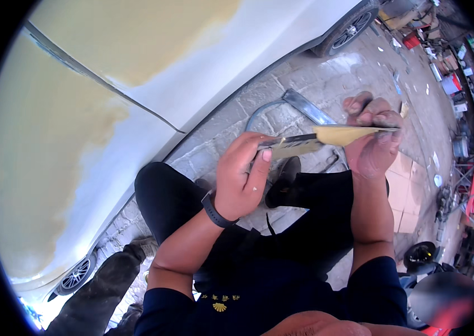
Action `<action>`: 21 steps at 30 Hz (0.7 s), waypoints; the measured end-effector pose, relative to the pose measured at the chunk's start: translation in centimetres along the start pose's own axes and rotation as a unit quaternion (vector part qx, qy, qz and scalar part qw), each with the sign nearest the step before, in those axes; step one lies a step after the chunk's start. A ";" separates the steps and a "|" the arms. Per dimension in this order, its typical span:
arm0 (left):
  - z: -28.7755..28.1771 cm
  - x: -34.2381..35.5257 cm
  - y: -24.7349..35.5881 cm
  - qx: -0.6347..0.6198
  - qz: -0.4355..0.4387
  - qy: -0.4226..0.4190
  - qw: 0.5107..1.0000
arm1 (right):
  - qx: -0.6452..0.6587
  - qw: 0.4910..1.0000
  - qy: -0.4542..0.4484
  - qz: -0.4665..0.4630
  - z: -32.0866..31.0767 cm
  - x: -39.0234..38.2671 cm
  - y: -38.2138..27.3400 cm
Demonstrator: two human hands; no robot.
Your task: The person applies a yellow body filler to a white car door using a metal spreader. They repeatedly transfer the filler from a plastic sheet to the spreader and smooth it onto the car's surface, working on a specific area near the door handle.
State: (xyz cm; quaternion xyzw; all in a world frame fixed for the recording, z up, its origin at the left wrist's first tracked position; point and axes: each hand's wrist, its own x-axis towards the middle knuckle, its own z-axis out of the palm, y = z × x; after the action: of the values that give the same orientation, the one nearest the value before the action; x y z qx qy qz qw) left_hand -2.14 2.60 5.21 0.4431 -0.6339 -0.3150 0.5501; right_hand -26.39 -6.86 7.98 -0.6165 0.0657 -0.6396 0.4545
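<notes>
While each hand grips one, two flat scrapers cross, blades smeared with yellowish filler, left hand, right hand.

two flat putty-smeared scrapers, blades overlapping, held level

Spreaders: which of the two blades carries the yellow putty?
The one in the right hand: that spreader is coated in yellow putty. The left hand holds the darker spreader, its edge against the coated one.
</notes>
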 end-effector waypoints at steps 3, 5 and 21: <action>0.0 -0.3 -0.2 -0.088 -0.109 -0.024 0.990 | -0.005 0.998 -0.001 0.056 1.1 -0.8 0.5; -0.7 -0.4 -0.2 -0.099 -0.165 -0.044 0.980 | -0.048 0.995 -0.015 0.088 1.3 -1.1 0.6; -0.4 0.2 -5.1 -0.226 -0.163 0.148 0.949 | -0.029 0.889 0.301 0.344 1.2 -0.8 3.9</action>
State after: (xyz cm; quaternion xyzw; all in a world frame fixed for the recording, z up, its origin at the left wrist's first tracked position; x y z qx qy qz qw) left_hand -0.68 0.34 0.86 0.4458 -0.3771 -0.4662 0.6646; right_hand -23.60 -8.02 5.20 -0.3459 0.4257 -0.5956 0.5868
